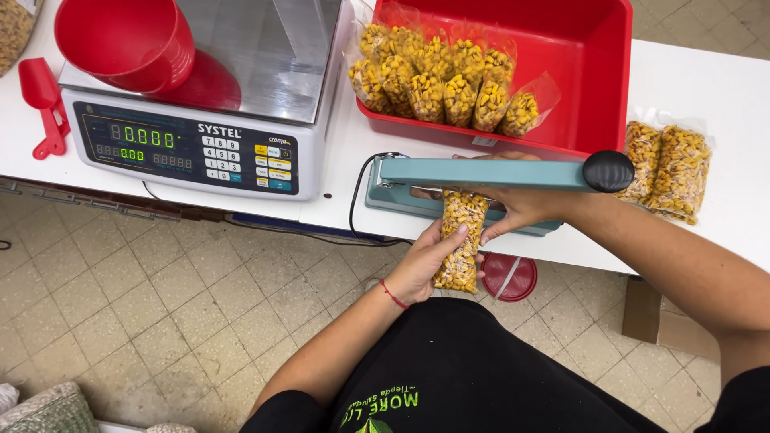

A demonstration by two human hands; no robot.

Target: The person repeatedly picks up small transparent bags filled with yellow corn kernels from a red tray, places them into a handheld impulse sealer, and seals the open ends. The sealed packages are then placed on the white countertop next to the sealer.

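The head view looked down on our white counter (706, 72), the largest thing before us, with a digital scale (200, 120) at its left and a red tub (593, 72) behind the sealer. On the scale pan stood a red cup (120, 40), and a red scoop (44, 100) lay just beside the scale. The tub held a row of sealed corn bags (441, 76), and two more filled bags (670, 168) lay on the counter to the right.

At the counter's front edge sat the teal heat sealer (481, 172), its arm lowered, black knob (608, 171) at the right end. We judged ourselves in the sealing step: the corn bag (459, 240) hung from the sealer, its mouth under the bar. Our left hand (421, 265) was closed around the bag's lower half, supporting it. Our right hand (521, 208) pinched the bag's top just below the bar, fingers together on the plastic.

The next move, we reckoned, called for keeping the mouth flat and straight beneath the bar.
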